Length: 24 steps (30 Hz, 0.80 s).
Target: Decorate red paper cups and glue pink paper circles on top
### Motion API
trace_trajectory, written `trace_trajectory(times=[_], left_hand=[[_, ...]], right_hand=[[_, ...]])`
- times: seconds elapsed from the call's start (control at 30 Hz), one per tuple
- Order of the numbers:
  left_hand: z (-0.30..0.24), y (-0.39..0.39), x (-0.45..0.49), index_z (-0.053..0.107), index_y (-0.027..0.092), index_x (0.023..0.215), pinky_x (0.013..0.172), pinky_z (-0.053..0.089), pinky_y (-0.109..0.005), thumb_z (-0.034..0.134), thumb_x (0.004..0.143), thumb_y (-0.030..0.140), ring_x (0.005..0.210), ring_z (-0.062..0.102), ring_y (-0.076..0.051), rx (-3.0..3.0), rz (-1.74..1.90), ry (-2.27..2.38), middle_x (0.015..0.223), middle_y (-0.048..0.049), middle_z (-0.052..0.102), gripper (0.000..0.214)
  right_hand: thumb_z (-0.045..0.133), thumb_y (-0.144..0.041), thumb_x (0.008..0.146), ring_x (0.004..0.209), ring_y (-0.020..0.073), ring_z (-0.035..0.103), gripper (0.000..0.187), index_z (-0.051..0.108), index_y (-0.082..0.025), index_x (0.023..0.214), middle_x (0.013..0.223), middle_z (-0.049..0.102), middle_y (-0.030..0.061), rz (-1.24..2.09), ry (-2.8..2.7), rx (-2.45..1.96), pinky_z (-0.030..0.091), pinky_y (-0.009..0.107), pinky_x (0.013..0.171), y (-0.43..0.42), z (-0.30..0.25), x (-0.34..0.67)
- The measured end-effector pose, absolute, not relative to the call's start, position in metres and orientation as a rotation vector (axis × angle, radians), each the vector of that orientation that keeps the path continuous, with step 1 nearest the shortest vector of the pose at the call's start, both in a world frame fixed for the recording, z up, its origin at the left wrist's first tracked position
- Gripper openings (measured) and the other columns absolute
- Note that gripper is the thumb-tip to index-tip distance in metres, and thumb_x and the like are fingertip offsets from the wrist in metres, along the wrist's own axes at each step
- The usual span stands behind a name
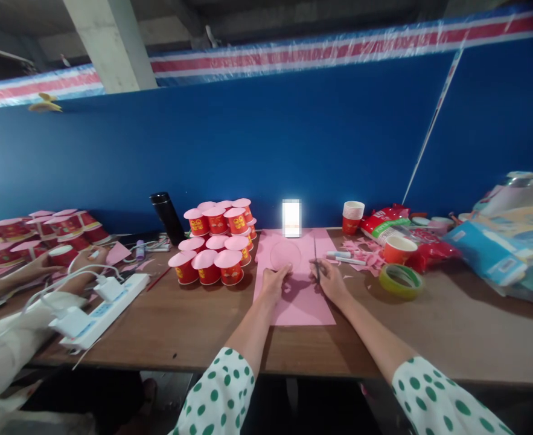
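A pink paper disc (285, 256) is above or on a pink paper sheet (305, 308) in front of me. My left hand (274, 284) is closed, its thumb and fingers pinching the disc's lower edge. In my right hand (331, 281) is a slim dark tool that looks like scissors (315, 251), pointing away from me over the sheet's right side. Whether its blades are apart cannot be made out. Left of the sheet, red paper cups (229, 267) topped with pink discs are stacked in tiers.
Markers (345, 260), pink paper scraps (361, 251), a tape roll (401, 281) and an orange cup (399, 249) lie to the right. A lit phone (292, 217) stands at the back. A black bottle (166, 217), power strip (107, 311) and another person's hands (87, 263) are left.
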State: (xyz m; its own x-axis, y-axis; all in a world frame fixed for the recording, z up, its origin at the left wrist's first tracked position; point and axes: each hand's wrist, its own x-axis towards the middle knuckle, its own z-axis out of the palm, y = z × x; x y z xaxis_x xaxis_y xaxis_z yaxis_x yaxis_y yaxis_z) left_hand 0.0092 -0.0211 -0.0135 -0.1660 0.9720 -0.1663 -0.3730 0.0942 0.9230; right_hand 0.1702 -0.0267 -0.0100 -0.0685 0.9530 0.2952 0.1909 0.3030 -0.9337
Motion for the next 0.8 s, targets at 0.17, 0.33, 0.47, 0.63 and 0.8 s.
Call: trace_trajectory(times=[0.17, 0.33, 0.47, 0.63, 0.8], left_hand=[[-0.011, -0.021, 0.009, 0.065, 0.008, 0.071, 0.034, 0.039, -0.018, 0.078, 0.056, 0.033, 0.056, 0.064, -0.017, 0.67, 1.434, 1.06, 0.068, -0.0112, 0.068, 0.032], [-0.008, -0.022, 0.009, 0.064, 0.009, 0.069, 0.047, 0.048, -0.018, 0.078, 0.058, 0.027, 0.059, 0.064, -0.014, 0.636, 1.482, 0.983, 0.064, -0.008, 0.066, 0.026], [-0.003, -0.023, 0.01, 0.059, 0.012, 0.068, 0.051, 0.049, -0.017, 0.08, 0.056, 0.026, 0.054, 0.06, -0.009, 0.606, 1.522, 0.926, 0.061, -0.0024, 0.062, 0.028], [0.0, -0.025, 0.015, 0.054, 0.014, 0.068, 0.049, 0.046, -0.017, 0.083, 0.051, 0.029, 0.049, 0.056, -0.007, 0.583, 1.524, 0.878, 0.058, 0.0011, 0.059, 0.037], [0.0, -0.028, 0.017, 0.054, 0.013, 0.07, 0.047, 0.044, -0.016, 0.083, 0.051, 0.032, 0.048, 0.054, -0.006, 0.577, 1.499, 0.883, 0.058, 0.0014, 0.059, 0.039]], right_hand=[[0.063, -0.044, 0.074, 0.071, 0.0189, 0.066, 0.045, 0.056, -0.015, 0.108, 0.081, 0.068, 0.0066, 0.79, -1.532, -1.067, 0.056, 0.031, 0.063, -0.023, -0.013, 0.171], [0.066, -0.038, 0.072, 0.082, 0.0212, 0.066, 0.043, 0.058, -0.015, 0.107, 0.088, 0.069, 0.0082, 0.737, -1.563, -1.081, 0.053, 0.035, 0.078, -0.026, -0.008, 0.171], [0.058, -0.04, 0.077, 0.056, 0.0189, 0.065, 0.038, 0.06, -0.015, 0.105, 0.065, 0.067, 0.0039, 0.822, -1.591, -1.122, 0.053, 0.028, 0.047, -0.032, -0.002, 0.17], [0.056, -0.049, 0.078, 0.047, 0.0157, 0.061, 0.05, 0.053, -0.014, 0.113, 0.065, 0.065, 0.0027, 0.939, -1.521, -1.144, 0.046, 0.023, 0.034, -0.034, -0.002, 0.166], [0.061, -0.05, 0.075, 0.051, 0.0159, 0.061, 0.051, 0.054, -0.014, 0.11, 0.064, 0.063, 0.0025, 0.998, -1.436, -1.121, 0.046, 0.021, 0.035, -0.032, -0.003, 0.165]])
